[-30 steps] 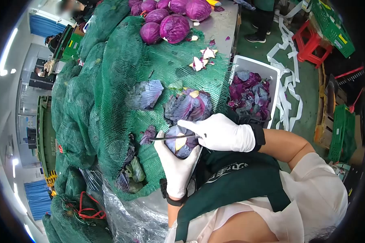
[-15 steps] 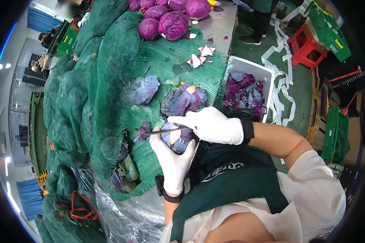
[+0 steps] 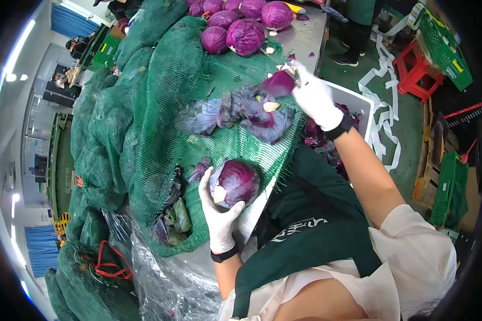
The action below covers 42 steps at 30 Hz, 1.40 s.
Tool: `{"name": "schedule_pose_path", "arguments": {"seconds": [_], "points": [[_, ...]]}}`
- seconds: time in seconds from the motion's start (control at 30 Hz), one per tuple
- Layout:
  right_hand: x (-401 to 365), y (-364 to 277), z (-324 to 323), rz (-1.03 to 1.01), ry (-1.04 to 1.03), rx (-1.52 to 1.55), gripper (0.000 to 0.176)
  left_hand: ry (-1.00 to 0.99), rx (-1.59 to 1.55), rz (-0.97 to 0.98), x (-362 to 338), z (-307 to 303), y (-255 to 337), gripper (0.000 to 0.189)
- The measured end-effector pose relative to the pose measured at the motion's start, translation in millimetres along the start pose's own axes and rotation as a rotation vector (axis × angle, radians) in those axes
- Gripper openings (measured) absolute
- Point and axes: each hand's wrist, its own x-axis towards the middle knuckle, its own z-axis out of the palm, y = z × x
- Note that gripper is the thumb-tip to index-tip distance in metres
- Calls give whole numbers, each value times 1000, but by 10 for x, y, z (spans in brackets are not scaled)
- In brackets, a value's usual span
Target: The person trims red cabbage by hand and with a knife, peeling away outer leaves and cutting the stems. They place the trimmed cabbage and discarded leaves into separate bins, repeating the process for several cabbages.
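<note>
A red cabbage (image 3: 238, 182) rests on the green netting at the table's near side, a pale cut stem on it. My left hand (image 3: 219, 219), in a white glove, is wrapped round its lower left side. Farther off, my gloved right hand (image 3: 317, 101) is raised at the table's right edge, smeared by motion. Its fingers are curled round a small dark sliver, apparently the knife, whose blade I cannot make out. Against its fingertips is a blurred purple leaf (image 3: 278, 84). Between the hands lie loose outer leaves (image 3: 268, 123) and a bluish leaf (image 3: 201, 115).
Several trimmed red cabbages (image 3: 245, 36) sit at the table's far end. Full green net sacks (image 3: 99, 144) line the left. A white bin (image 3: 365, 109) of leaf scraps stands right of the table, near white strapping (image 3: 383, 80) and a red stool (image 3: 415, 69).
My right hand has swung away from the cabbage to the far right, and a purple leaf is now beside it. The cabbage shows more purple, and the loose leaves beyond it have shifted.
</note>
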Motion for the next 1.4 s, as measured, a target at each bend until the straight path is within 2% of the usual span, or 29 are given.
{"name": "schedule_pose_path", "arguments": {"seconds": [0.03,0.07,0.13,0.2,0.27,0.33,0.37,0.4,0.47,0.53,0.6,0.63,0.67,0.73,0.77,0.8,0.87,0.9,0.93,1.0,1.07,1.13,1.17,1.23,1.3,1.33,1.4], "points": [[35,-78,-181,-27,104,-24,56,-33,86,99,73,-1,-20,110],[13,-194,-396,49,62,-8,52,-45,82,99,145,12,-2,110],[-61,-426,-573,19,47,260,46,-216,313,97,271,40,41,111],[-337,-700,-619,-78,-207,606,40,-255,280,69,329,9,-19,110],[-606,-917,-609,-96,-521,656,37,-296,582,164,332,11,53,108],[-603,-1054,-652,10,-700,550,38,-316,569,166,299,101,147,105],[-656,-1029,-525,-5,-597,618,40,-249,479,111,257,117,136,103],[-634,-1034,-516,-10,-602,625,40,-179,390,58,217,124,133,101],[-574,-1044,-506,-38,-784,510,42,-167,374,33,152,125,176,97],[-588,-1086,-474,-69,-694,549,40,-154,315,5,133,116,172,96],[-546,-1129,-510,-210,-645,548,53,-193,417,37,133,135,161,93],[-547,-1084,-417,-363,-558,568,56,-167,449,55,132,194,158,94],[-543,-1052,-339,-363,-557,572,56,-141,482,73,141,250,160,94],[-498,-1037,-271,-493,-648,603,54,-109,572,75,166,256,113,94],[-479,-1059,-261,-653,-528,483,48,-75,658,74,181,258,96,93],[-436,-1077,-252,-658,-529,483,48,-71,657,75,208,262,105,93],[-354,-1100,-230,-719,-662,445,44,-145,707,57,269,245,154,90],[-396,-1065,-69,-527,-683,665,45,-185,703,64,282,254,242,92],[-340,-1066,-11,-464,-643,613,44,-205,792,163,291,263,242,98],[-321,-893,435,-401,-210,670,38,-226,545,100,286,285,288,101],[-189,-728,289,36,-355,640,30,-177,476,25,227,140,255,97],[-75,-445,156,211,-424,402,32,-135,509,34,209,-37,223,95],[-46,-299,85,169,-359,307,40,-122,441,-90,186,-50,311,97],[5,-280,-177,113,-185,198,49,-177,448,-113,204,-115,387,96],[21,-376,-369,118,-26,315,49,-207,459,-102,226,-133,352,97],[7,-453,-452,102,36,385,49,-195,360,-85,227,-119,306,97],[-101,-568,-447,-95,43,551,50,-191,256,-70,227,-23,270,97]]}}
